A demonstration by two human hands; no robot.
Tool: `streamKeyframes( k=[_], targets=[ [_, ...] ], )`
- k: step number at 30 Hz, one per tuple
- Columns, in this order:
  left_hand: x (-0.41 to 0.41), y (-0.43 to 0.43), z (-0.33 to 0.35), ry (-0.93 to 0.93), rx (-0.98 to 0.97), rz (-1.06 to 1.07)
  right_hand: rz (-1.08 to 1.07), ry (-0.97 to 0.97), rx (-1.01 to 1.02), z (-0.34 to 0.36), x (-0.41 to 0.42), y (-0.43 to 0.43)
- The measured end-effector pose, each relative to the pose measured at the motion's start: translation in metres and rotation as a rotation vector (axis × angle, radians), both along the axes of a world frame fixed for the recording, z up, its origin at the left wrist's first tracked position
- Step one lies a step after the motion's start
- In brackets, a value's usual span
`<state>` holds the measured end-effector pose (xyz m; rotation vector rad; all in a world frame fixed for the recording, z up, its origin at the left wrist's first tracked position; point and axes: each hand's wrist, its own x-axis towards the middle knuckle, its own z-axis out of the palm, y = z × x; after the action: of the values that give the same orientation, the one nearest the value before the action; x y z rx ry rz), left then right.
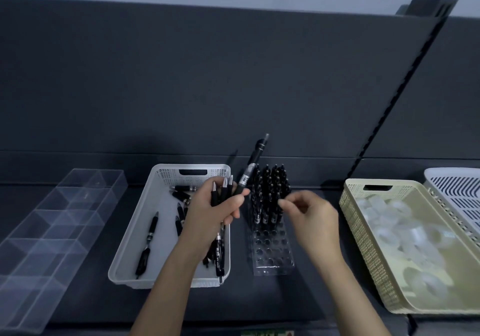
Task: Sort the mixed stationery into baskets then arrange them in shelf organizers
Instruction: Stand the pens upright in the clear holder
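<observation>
While pens (222,192) are gripped in the left hand (213,215) over the basket's (124,255) far right corner, one pen (253,165) is held tilted toward the rack (272,254), just left of the empty, half-curled right hand (313,215).

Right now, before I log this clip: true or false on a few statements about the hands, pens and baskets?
1. The left hand grips several black pens. True.
2. The clear pen rack is full. False: its near rows of holes are empty.
3. The cream basket holds pens. False: it holds pale, translucent items.
4. The clear divided tray lies left of the white basket. True.
</observation>
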<state>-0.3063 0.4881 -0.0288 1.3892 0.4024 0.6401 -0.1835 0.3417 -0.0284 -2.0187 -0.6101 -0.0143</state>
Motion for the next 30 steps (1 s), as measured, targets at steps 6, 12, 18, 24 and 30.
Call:
streamKeyframes(
  k=[6, 12, 18, 24, 30],
  targets=[
    [0.01, -0.011, 0.013, 0.117, 0.276, -0.24, 0.295, 0.42, 0.418, 0.043, -0.001, 0.01],
    [0.014, -0.014, 0.008, 0.193, 0.242, -0.011, 0.204, 0.37, 0.592, 0.049, 0.01, -0.005],
    [0.017, -0.007, -0.002, 0.204, -0.069, 0.206, -0.04, 0.086, 0.154, 0.023, 0.028, -0.017],
    [0.015, -0.003, -0.007, 0.2, -0.143, 0.195, -0.022, -0.025, -0.067, -0.011, 0.027, -0.004],
    [0.013, -0.001, -0.014, 0.095, -0.207, 0.131, 0.008, -0.08, -0.218, -0.022, 0.023, 0.002]
  ],
)
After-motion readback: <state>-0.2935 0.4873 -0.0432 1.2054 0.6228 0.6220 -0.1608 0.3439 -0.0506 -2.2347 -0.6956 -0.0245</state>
